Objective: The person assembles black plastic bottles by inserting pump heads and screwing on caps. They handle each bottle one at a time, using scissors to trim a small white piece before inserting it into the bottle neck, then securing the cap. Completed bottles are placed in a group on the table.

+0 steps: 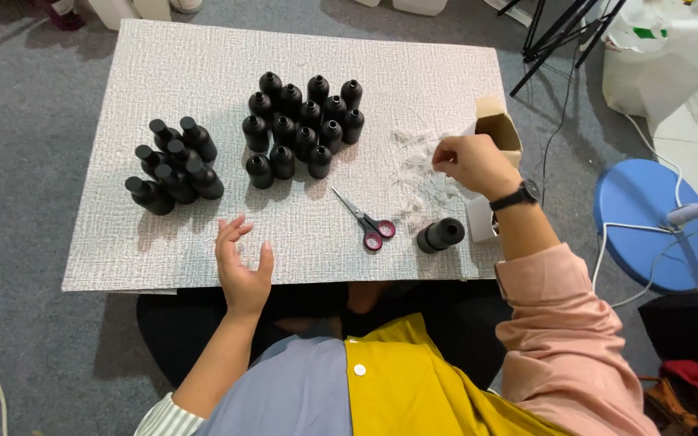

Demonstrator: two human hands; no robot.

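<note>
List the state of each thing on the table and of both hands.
Upright black plastic bottles: standing, uncapped, clustered.
Black bottles at left: lying tilted in a pile.
Single black bottle: on its side.
Red-handled scissors: closed, flat.
Small cardboard box: open.
Left hand: open, empty.
Right hand: fingers pinching clear plastic wrappers.

A white textured tabletop [187, 64] is resting over grey carpet [18, 161]. Near its middle a cluster of black bottles [304, 125] is standing upright and uncapped, packed close together. A smaller group of black bottles [173, 165] is sitting well apart to the left. Red-handled scissors [365, 222] are lying closed near the front edge, and a single black bottle [440, 235] is lying on its side just beside them. An open cardboard box [498, 129] is standing at the right edge. Off the table, a blue round stool [648, 218] is carrying a white cable [607, 242], and a white plastic bag [660, 52] is sitting beside black tripod legs [555, 32].
</note>
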